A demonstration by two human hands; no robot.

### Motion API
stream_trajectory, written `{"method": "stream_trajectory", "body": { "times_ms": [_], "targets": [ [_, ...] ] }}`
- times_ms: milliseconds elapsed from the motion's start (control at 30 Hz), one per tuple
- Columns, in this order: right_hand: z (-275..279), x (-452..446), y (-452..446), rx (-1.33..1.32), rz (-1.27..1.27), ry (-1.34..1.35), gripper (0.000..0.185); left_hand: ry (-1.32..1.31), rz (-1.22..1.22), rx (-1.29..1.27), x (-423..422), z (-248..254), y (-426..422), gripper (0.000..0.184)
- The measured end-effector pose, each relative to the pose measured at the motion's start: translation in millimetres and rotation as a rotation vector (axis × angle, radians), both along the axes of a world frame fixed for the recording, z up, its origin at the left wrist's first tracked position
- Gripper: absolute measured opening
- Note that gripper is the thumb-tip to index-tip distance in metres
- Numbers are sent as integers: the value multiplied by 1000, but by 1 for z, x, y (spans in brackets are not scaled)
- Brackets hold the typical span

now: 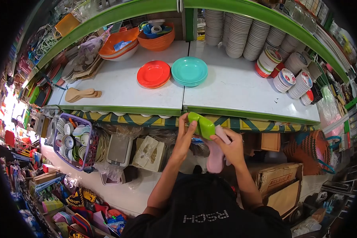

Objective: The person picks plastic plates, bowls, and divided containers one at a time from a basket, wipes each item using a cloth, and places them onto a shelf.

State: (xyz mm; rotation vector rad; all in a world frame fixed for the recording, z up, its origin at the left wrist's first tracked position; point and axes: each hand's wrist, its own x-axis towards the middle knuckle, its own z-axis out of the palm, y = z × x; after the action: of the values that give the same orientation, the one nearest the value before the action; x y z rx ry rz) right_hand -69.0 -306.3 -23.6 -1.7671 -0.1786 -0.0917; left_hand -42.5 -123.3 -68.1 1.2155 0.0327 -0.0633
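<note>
Just in front of the shelf edge, my left hand (184, 137) has its fingers and thumb closed on a bright green plastic piece (202, 125). My right hand (231, 145) touches the lower right side of that piece and holds a pink item (215, 156) with a pale strip (223, 135). The pink item hangs below the green one. Behind my hands, red plates (154, 73) and turquoise plates (189, 71) lie on the white shelf (226, 87).
Wooden paddles (83, 94) and orange bowls (156, 42) are at the shelf's left. Stacked white bowls (238, 33) stand at its back right. Below are a purple basket (87, 156) of dishes, a cardboard box (279, 186) and a woven basket (308, 152).
</note>
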Motion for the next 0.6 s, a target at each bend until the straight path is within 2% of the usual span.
{"method": "stream_trajectory", "body": {
  "times_ms": [67,167,200,300,400,433,533,600],
  "targets": [
    [-5,2,-3,248,44,229,21,-48,-51,2,-1,2,16,46],
    [-6,-1,13,481,80,356,28,-29,-80,-142,-7,15,36,29],
    [-8,-1,18,551,76,420,30,-39,-75,-196,-9,16,45,29],
    [-3,0,41,712,-210,325,30,-77,-54,-311,-16,19,73,28],
    [1,3,57,546,-319,7,34,52,-44,-375,-25,35,94,29],
    [6,0,67,480,-357,12,26,77,-42,-390,-28,40,98,30],
    [35,8,108,-206,-157,-534,33,128,-30,-432,-33,50,102,34],
    [38,5,134,-490,-26,-581,42,146,-14,-449,-36,53,107,35]
  ]
}}
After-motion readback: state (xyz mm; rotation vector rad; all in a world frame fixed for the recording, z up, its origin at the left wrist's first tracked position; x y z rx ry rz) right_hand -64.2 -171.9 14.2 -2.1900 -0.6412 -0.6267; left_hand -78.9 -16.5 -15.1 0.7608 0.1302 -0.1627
